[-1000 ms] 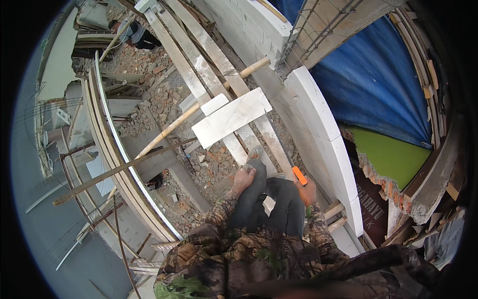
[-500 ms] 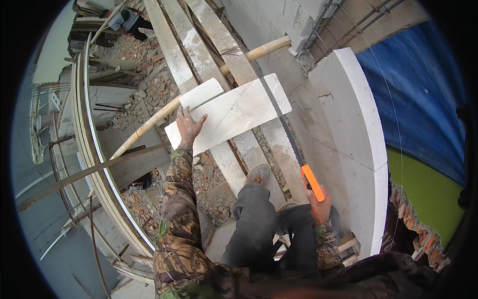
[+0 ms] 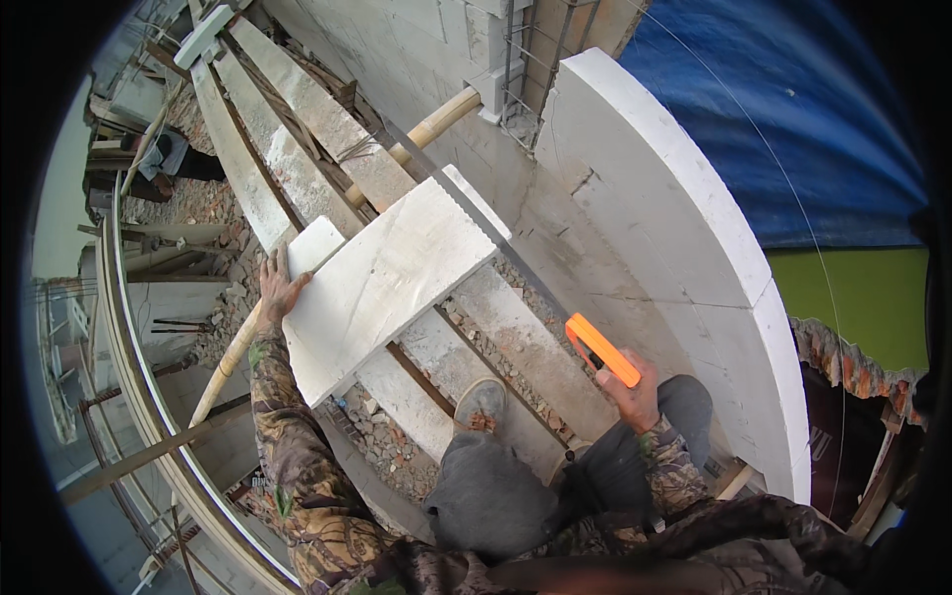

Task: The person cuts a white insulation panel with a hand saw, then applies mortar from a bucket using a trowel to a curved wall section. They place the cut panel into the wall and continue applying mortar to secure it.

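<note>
White block [image 3: 382, 288] lies across planks [image 3: 535, 347]; left hand [image 3: 282, 290], fingers spread, rests at its left end; right hand [image 3: 635, 395] is closed around orange-handled saw [image 3: 605, 349]; blade [image 3: 535, 282] crosses right end, narrow white strip [image 3: 481, 201] visible beyond; block placed, strip seemingly not yet removed, depth of cut cannot tell

Building site, seen from a plank walkway.
Landmark: plank walkway [image 3: 540, 362], dusty boards laid side by side. Bamboo pole [image 3: 441, 124] crosses beneath it. Broken masonry rubble [image 3: 392, 436] lies below it, visible between boards and to its left. Right of it: wall of pale blocks [image 3: 674, 228]; exposed steel rebar [image 3: 565, 50] right of its far stretch; farther right, blue tarp [image 3: 783, 119] and ragged brick edge [image 3: 858, 372].
</note>
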`<act>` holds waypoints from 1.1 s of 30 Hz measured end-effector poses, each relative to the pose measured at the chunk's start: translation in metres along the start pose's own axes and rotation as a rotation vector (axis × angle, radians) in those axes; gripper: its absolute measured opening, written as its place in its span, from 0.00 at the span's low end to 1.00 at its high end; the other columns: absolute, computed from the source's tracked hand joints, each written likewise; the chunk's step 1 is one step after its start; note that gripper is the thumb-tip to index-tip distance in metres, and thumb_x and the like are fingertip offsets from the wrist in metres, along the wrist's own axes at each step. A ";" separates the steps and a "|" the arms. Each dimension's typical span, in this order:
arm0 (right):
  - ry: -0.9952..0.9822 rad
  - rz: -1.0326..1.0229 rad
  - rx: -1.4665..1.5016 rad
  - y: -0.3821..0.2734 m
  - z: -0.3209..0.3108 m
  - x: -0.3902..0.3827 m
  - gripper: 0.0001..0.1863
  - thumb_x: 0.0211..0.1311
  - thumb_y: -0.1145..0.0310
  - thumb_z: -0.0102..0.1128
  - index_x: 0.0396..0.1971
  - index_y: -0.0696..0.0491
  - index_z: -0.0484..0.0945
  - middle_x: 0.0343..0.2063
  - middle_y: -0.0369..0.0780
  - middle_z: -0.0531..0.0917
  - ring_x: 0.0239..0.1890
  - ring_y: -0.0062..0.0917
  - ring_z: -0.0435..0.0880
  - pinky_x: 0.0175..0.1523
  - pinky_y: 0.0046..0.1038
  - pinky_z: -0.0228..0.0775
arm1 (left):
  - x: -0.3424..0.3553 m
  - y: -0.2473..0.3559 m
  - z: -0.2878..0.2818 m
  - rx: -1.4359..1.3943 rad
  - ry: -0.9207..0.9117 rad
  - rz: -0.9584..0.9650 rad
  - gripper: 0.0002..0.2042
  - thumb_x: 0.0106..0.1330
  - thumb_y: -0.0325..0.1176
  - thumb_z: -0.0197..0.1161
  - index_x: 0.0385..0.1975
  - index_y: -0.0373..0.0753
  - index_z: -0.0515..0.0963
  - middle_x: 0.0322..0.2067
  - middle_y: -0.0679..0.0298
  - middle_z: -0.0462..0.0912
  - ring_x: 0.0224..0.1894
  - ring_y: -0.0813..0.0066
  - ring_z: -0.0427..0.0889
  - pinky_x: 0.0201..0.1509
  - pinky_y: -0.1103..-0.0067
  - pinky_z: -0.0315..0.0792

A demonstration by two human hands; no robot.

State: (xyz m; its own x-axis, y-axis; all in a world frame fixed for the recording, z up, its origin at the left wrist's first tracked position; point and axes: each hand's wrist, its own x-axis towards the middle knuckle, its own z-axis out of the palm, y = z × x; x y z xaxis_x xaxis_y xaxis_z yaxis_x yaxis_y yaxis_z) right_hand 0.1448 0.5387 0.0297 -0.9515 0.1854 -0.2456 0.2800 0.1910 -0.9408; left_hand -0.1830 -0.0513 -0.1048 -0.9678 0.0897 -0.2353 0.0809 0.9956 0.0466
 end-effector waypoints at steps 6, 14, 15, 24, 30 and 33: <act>0.073 0.055 0.065 0.003 -0.008 -0.017 0.12 0.59 0.65 0.69 0.31 0.59 0.78 0.26 0.36 0.75 0.29 0.20 0.72 0.36 0.25 0.64 | -0.007 -0.014 0.011 0.004 0.242 0.149 0.42 0.74 0.63 0.51 0.75 0.33 0.56 0.72 0.39 0.60 0.74 0.36 0.58 0.77 0.53 0.56; 0.156 0.040 -0.102 0.009 -0.032 -0.057 0.13 0.58 0.65 0.70 0.30 0.59 0.78 0.23 0.36 0.73 0.26 0.23 0.70 0.33 0.27 0.62 | 0.005 0.015 -0.028 0.080 0.079 0.065 0.51 0.51 0.50 0.79 0.74 0.39 0.59 0.63 0.40 0.69 0.66 0.38 0.67 0.68 0.53 0.66; 0.173 0.028 -0.093 0.009 -0.032 -0.063 0.12 0.58 0.65 0.70 0.29 0.59 0.78 0.23 0.36 0.73 0.26 0.23 0.69 0.33 0.27 0.62 | 0.005 0.027 -0.038 0.119 0.076 0.069 0.50 0.50 0.50 0.80 0.73 0.40 0.60 0.61 0.42 0.71 0.65 0.40 0.68 0.67 0.53 0.67; 0.336 0.053 -0.241 -0.003 -0.028 -0.098 0.13 0.54 0.68 0.70 0.25 0.58 0.74 0.19 0.38 0.73 0.22 0.23 0.71 0.31 0.28 0.63 | 0.086 0.174 -0.090 -0.014 0.416 0.163 0.51 0.46 0.53 0.82 0.71 0.40 0.64 0.59 0.47 0.72 0.62 0.45 0.68 0.67 0.54 0.66; 0.368 0.084 -0.188 -0.014 -0.019 -0.112 0.12 0.53 0.68 0.71 0.24 0.57 0.75 0.17 0.36 0.73 0.20 0.22 0.72 0.29 0.27 0.64 | 0.140 0.341 -0.058 -0.351 0.250 0.142 0.52 0.49 0.56 0.80 0.73 0.40 0.62 0.62 0.44 0.68 0.67 0.44 0.65 0.69 0.52 0.63; 0.379 0.063 -0.210 -0.015 -0.013 -0.123 0.13 0.55 0.67 0.72 0.24 0.57 0.77 0.16 0.36 0.74 0.19 0.21 0.73 0.29 0.27 0.65 | 0.153 0.389 -0.058 -0.317 0.298 0.183 0.51 0.49 0.56 0.80 0.71 0.40 0.63 0.62 0.44 0.68 0.67 0.44 0.64 0.68 0.51 0.63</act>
State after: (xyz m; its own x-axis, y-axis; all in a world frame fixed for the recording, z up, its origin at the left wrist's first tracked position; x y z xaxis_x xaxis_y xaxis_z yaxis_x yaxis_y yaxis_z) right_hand 0.2597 0.5254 0.0772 -0.8286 0.5363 -0.1609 0.3931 0.3524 -0.8493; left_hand -0.3129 0.3482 -0.0665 -0.9744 0.2052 0.0914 0.2246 0.9030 0.3664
